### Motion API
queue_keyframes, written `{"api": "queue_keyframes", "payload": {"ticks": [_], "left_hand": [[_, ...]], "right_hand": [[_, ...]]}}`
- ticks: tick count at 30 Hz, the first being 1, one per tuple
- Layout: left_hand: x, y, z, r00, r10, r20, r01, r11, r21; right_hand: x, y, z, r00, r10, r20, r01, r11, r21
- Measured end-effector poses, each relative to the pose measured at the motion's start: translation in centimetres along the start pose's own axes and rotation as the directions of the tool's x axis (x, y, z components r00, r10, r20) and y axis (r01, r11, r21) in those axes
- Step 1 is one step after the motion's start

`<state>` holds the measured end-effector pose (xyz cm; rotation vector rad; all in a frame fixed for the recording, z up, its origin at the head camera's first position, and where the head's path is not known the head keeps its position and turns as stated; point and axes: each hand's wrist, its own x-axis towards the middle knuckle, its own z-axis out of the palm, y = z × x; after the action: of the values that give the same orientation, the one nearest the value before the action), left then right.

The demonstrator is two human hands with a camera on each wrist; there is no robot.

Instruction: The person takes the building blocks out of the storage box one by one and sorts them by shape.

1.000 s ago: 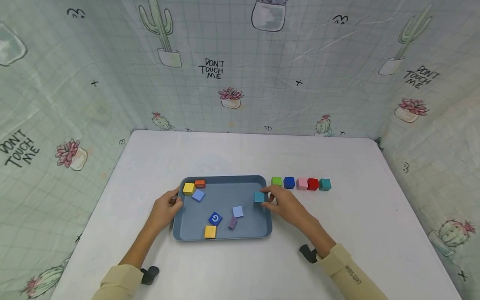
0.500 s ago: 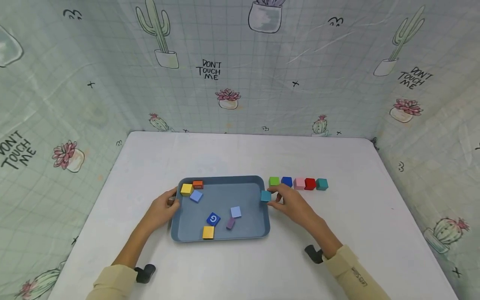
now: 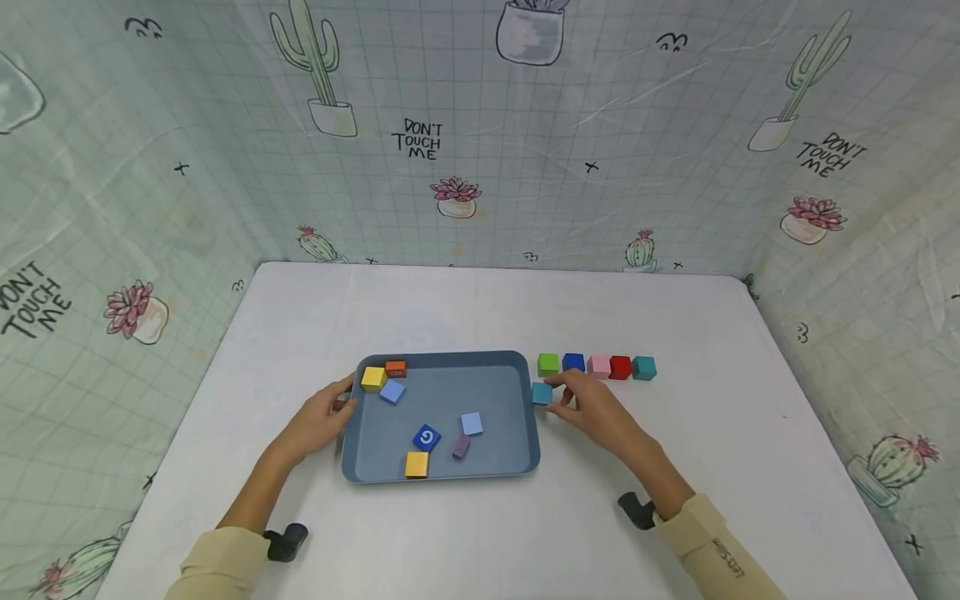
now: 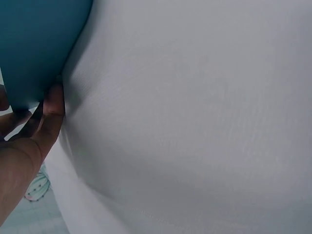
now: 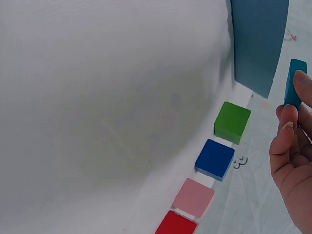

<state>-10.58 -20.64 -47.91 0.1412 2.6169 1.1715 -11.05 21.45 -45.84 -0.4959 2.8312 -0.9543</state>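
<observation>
Between the thumb and fingertips of my right hand (image 3: 596,414) a teal block (image 3: 542,393) is pinched, just past the right rim of a blue-grey tray (image 3: 498,383). The right wrist view shows that teal block (image 5: 292,85) edge-on. My left hand (image 3: 317,421) holds the tray's left edge, and its fingers (image 4: 53,105) wrap the edge in the left wrist view. Inside the tray lie two yellow blocks (image 3: 373,379), an orange block (image 3: 396,368), two light blue blocks (image 3: 471,423), a dark blue block (image 3: 427,437) with a white mark and a purple block (image 3: 461,447).
Right of the tray, a row runs along the white table (image 3: 675,483): a green block (image 3: 548,363), a blue block (image 3: 573,362), a pink block (image 3: 598,367), a red block (image 3: 620,367) and another teal block (image 3: 644,368). A printed cloth (image 3: 480,125) hangs behind.
The right hand has carried the pinched teal block rightward, from over the tray's interior to just outside its right rim. The left hand has stayed at the tray's left edge.
</observation>
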Motion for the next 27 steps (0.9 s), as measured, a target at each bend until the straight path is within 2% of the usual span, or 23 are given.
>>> {"api": "queue_keyframes", "payload": {"ticks": [9, 21, 27], "left_hand": [[-0.15, -0.11, -0.59, 0.994, -0.012, 0.107, 0.025, 0.992, -0.124], [-0.17, -0.54, -0.45, 0.992, 0.003, 0.126, 0.02, 0.983, -0.181], [-0.18, -0.58, -0.38, 0.993, -0.015, 0.117, 0.036, 0.984, -0.176]], "right_hand": [[-0.22, 0.22, -0.17, 1.0, -0.008, -0.008, 0.008, 1.0, 0.012], [-0.49, 0.62, -0.07, 1.0, -0.03, -0.006, 0.031, 0.999, 0.012], [-0.65, 0.81, 0.08, 1.0, -0.019, -0.009, 0.02, 1.0, 0.009]]}}
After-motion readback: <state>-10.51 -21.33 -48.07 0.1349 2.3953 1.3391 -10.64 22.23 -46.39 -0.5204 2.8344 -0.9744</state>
